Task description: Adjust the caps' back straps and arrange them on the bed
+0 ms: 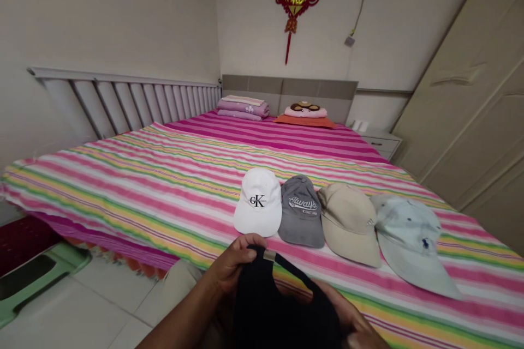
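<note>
Two bare hands hold a black cap nearer to me than the white cap and slightly to its right, in this view I follow from my remote post. The left hand pinches the rim beside a metal clasp, thumb uppermost; the right hand grasps the opposite side, its fingers largely hidden from me.

For clean handling, I judge, both grips belong on the firmer rim, clear of the narrow strap, with light, even tension so the soft crown neither crumples nor twists. Turning from the wrists should serve better than squeezing.

The cap looks plain and very dark, its strap spanning a curved gap through which bedspread stripes show. I cannot make out its brim or any marking. Right of the white cap, a grey cap, a beige cap and a pale blue cap follow in a row.
</note>
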